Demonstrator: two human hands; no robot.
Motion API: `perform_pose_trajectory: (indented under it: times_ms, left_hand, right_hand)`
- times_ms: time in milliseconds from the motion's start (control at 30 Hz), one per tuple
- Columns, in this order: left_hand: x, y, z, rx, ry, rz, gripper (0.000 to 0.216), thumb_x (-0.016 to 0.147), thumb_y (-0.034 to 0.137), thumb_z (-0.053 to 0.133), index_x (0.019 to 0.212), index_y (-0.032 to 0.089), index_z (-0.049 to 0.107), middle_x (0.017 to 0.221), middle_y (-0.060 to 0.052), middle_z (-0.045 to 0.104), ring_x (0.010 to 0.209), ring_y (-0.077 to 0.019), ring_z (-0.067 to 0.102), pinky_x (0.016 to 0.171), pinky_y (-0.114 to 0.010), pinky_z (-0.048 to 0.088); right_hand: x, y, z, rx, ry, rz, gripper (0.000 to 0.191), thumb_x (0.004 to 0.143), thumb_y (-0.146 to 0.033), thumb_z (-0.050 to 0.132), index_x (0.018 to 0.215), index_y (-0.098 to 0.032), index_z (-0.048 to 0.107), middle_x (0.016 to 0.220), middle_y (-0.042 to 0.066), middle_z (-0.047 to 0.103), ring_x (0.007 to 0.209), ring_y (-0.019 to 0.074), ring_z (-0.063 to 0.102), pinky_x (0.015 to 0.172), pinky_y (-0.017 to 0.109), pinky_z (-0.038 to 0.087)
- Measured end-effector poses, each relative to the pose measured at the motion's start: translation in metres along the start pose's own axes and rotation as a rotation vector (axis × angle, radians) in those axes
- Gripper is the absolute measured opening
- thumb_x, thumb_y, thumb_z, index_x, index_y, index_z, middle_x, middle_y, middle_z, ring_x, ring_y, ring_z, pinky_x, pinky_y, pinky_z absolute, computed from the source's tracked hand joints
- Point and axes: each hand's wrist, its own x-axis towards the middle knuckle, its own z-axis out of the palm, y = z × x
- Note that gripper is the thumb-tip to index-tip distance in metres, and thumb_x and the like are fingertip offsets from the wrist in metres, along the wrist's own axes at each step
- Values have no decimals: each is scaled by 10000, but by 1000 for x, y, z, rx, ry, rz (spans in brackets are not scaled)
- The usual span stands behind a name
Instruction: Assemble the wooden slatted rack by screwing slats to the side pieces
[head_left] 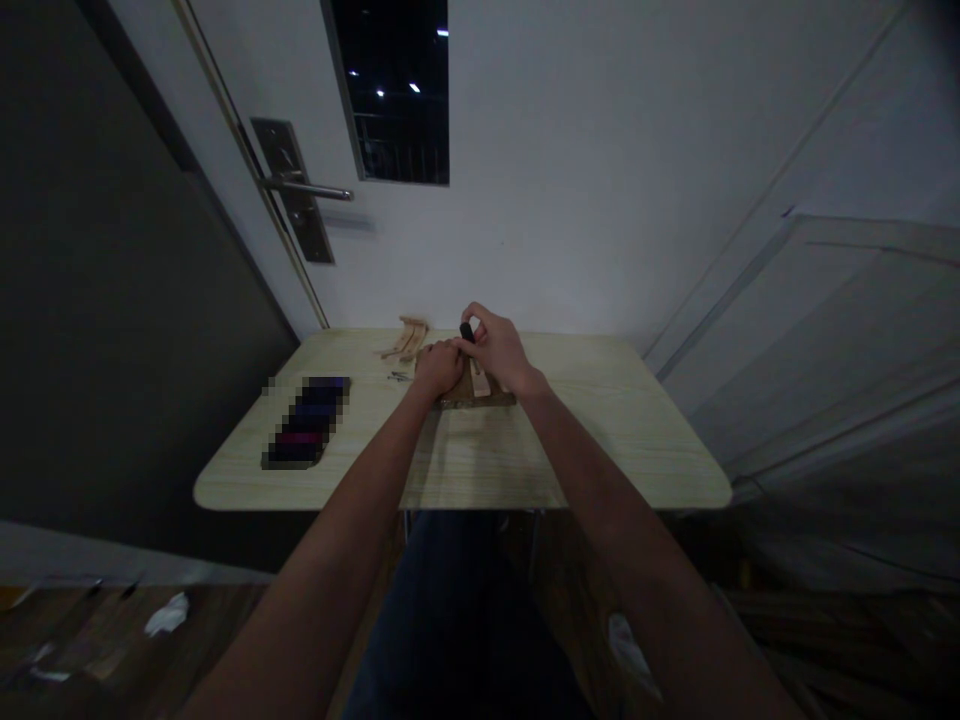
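My left hand presses down with curled fingers on the left side of a small light wooden piece and the brown board under it. Above this piece, my right hand pinches a black-handled tool that looks like a small screwdriver. The tool's handle is tilted, and its tip is too small to make out. Close to my left hand lie several thin metal pieces, perhaps screws. Behind them rests a loose set of light wooden parts.
The pale wood-grain table stands against a white door with a metal handle. A dark phone-like object, blurred out, lies at the table's left. On the floor at lower left is a crumpled white scrap.
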Motion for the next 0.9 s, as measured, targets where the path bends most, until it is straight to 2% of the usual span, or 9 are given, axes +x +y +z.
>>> perform_pose_trajectory:
  times_ms: [200,333,467,600,667,900]
  left_hand:
    - [0,1,-1,1,-3,-14,336,978,237,349,1216,144,569,1194,-153,681,1152,-276,623,1014,-404,432]
    - [-2,3,-5,-6,-5,-14,324,986,247,348,1211,142,555,1211,-154,676,1142,-277,626,1002,-407,435]
    - [-3,3,-6,-17,0,-13,319,991,258,349,1216,146,546,1223,-154,672,1132,-282,629,988,-411,438]
    - [-3,2,-4,-27,5,-15,301,991,257,350,1188,158,555,1206,-143,677,1128,-274,629,983,-402,438]
    - [-3,2,-4,-32,7,-13,303,996,258,337,1179,161,558,1200,-139,679,1128,-270,629,983,-402,439]
    - [-4,3,-6,-44,8,-11,302,1004,263,322,1151,173,570,1188,-129,684,1132,-262,625,996,-403,433]
  right_hand:
    - [2,3,-1,-74,-27,-70,67,882,-191,607,948,-206,602,954,59,627,881,187,566,845,310,441]
    - [0,9,-6,22,-100,-60,188,895,-138,551,1076,-183,568,1085,107,657,967,194,603,906,323,448]
    - [-4,11,-8,142,-178,-24,301,884,-69,490,1142,-221,521,1028,53,693,930,166,644,853,289,468]
    - [-3,7,-6,69,-93,39,209,823,-136,639,981,-225,535,848,5,670,792,168,637,715,262,451]
    - [-2,6,-5,3,-47,59,245,781,-189,714,924,-228,519,779,-12,641,739,170,611,667,262,426]
    - [-2,13,0,-104,10,71,283,785,-244,728,888,-226,464,732,-25,587,679,156,537,643,272,385]
